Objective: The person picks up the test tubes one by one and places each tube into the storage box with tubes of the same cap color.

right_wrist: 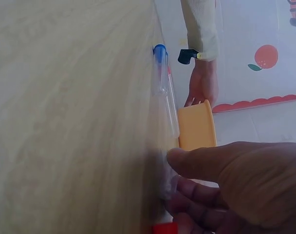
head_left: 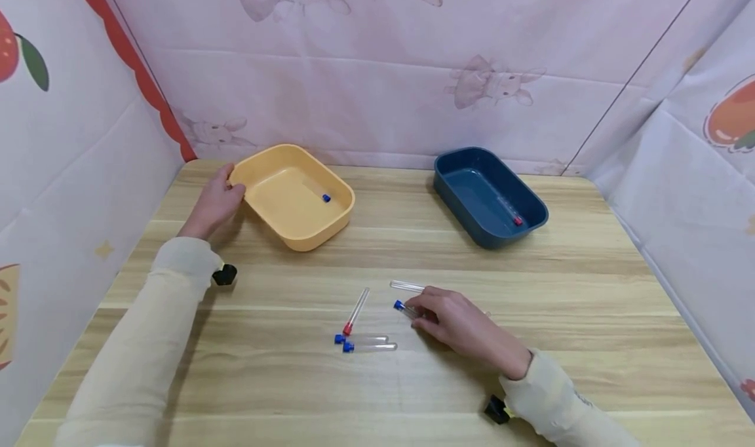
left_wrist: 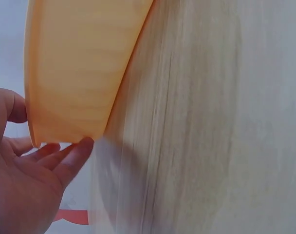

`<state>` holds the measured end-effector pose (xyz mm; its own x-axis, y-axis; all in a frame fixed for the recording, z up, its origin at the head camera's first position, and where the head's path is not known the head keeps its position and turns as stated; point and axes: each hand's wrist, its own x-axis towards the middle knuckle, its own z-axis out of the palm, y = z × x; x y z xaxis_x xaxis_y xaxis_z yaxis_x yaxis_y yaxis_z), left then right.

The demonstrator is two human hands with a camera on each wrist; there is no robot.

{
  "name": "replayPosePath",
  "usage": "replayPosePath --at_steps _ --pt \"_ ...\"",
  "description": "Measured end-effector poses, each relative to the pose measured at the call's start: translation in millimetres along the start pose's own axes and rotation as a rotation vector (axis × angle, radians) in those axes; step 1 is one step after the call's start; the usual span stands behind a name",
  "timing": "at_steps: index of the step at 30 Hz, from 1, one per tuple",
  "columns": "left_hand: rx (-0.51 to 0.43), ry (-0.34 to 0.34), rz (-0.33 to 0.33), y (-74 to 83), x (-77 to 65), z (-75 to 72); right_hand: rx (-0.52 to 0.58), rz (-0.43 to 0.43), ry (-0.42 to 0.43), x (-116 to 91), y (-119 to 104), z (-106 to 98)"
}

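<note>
My left hand (head_left: 215, 201) grips the left corner of a yellow plastic basin (head_left: 277, 204), thumb over the rim and fingers beneath the edge. Inside that basin lies a blue-capped test tube (head_left: 326, 198). At the table, my right hand (head_left: 451, 316) pinches a clear test tube with a blue cap (head_left: 398, 305) between thumb and fingers; its far end is hidden by the hand. Just beyond, another clear tube (head_left: 406, 286) runs partly behind the fingers. A red cap (right_wrist: 165, 228) shows under the hand in the right wrist view.
Left of the right hand, a red-capped tube (head_left: 356, 309) lies slanted by two blue-capped tubes (head_left: 371, 339). A dark blue basin (head_left: 454, 208) at the back right holds a red-capped tube (head_left: 517, 221). Printed cloth walls (head_left: 377, 106) border the wooden table (head_left: 265, 381).
</note>
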<state>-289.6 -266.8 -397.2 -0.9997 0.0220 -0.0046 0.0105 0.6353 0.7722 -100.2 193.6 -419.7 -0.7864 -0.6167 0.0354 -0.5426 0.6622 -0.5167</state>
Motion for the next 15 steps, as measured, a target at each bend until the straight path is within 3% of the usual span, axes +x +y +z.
replayPosePath --at_steps 9,15 --pt "0.025 -0.030 -0.041 7.6 -8.2 -2.0 0.059 0.002 -0.008 4.6 -2.1 1.0" --pt "0.051 -0.004 -0.095 12.1 -16.7 -1.2 0.115 0.005 0.001 7.4 -3.0 1.1"
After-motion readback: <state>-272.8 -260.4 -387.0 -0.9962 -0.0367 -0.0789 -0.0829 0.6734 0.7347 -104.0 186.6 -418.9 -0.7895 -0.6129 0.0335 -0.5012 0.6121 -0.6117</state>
